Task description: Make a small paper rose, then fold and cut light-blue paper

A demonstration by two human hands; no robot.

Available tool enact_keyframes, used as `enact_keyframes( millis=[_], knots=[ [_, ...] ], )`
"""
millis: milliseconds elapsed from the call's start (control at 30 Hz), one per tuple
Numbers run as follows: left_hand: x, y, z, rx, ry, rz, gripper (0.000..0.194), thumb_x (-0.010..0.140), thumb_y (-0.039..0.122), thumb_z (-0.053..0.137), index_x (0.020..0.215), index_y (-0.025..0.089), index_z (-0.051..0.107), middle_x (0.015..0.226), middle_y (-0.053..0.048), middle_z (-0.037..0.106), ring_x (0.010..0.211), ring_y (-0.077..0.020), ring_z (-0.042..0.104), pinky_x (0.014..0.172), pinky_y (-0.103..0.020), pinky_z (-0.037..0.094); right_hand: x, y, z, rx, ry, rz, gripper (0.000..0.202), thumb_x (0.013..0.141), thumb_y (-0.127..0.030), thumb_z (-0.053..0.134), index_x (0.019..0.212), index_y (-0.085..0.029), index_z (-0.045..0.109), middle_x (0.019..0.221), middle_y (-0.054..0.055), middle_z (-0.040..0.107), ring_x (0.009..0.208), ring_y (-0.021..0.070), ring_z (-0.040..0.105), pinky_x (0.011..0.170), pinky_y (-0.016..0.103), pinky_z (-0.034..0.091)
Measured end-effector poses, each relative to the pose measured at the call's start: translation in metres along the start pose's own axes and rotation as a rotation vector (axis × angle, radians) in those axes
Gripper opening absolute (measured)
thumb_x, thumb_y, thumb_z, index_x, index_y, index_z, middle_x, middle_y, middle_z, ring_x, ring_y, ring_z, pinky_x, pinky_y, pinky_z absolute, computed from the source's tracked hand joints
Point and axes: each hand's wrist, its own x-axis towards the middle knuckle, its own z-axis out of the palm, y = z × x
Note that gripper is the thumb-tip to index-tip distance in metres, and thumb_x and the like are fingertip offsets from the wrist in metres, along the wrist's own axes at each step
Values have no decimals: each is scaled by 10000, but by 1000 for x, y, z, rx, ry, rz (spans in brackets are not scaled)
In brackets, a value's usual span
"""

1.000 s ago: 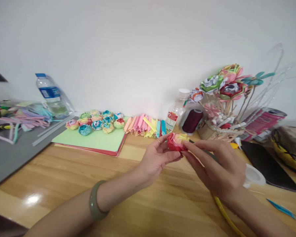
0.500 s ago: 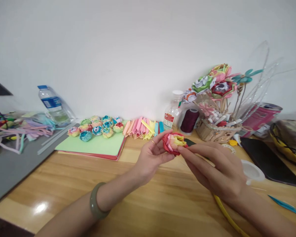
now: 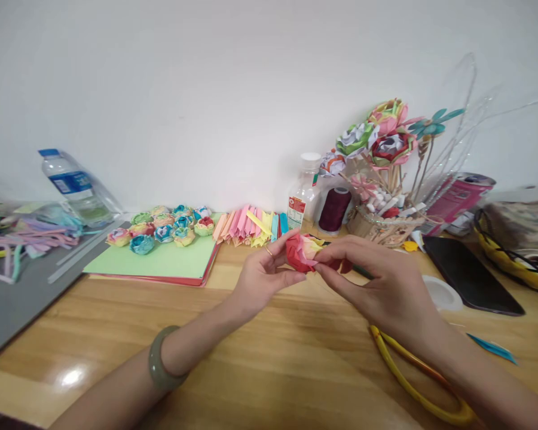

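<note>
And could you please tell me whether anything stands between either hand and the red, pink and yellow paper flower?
Nothing visible does: the left hand holds the paper flower, and the right hand pinches its edge by the yellow petals.

The held flower [image 3: 298, 254] is creased, matt paper; the table [image 3: 260, 376] is smooth, glossy wood; the bangle [image 3: 155, 359] looks smooth and polished; the blue-capped bottle [image 3: 72, 183] is clear, shiny plastic; the purple thread [image 3: 333, 210] has a soft sheen.
</note>
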Motion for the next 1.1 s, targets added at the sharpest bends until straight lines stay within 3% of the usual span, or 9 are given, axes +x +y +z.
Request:
enact_keyframes(
  millis=[533, 667, 833, 1100],
  knots=[
    [-4, 6, 5, 107, 73, 126, 549, 564, 56, 758, 1064, 266, 668, 1128, -13, 612, 957, -143, 600, 857, -256, 490, 1, -4, -6, -139, -13, -124, 89, 792, -116, 579, 800, -186, 633, 765, 23, 689, 651, 109, 635, 576, 214, 509],
    [-6, 8, 8, 112, 64, 87, 534, 569, 70, 756, 1064, 252, 669, 1045, -15, 643, 862, -133, 616, 827, -274, 500, 1, -5, -5, -197, 9, -128, 101, 786, -108, 558, 766, -197, 602, 726, 2, 678, 600, 100, 617, 533, 207, 489],
    [-8, 4, 12, 107, 102, 61, 540, 573, 124, 777, 1085, 241, 656, 893, -9, 692, 826, -151, 632, 839, -308, 491, -4, -3, 2, -416, 137, -219, 118, 745, -88, 551, 779, -193, 592, 730, 13, 684, 590, 122, 624, 527, 235, 485],
    [-11, 0, 14, 98, 155, 56, 506, 598, 189, 775, 1085, 243, 649, 912, -4, 704, 834, -151, 638, 822, -296, 494, -7, -1, 1, -555, 148, -316, 114, 759, -117, 581, 852, -180, 597, 755, 38, 687, 632, 154, 638, 567, 272, 506]
  ],
)
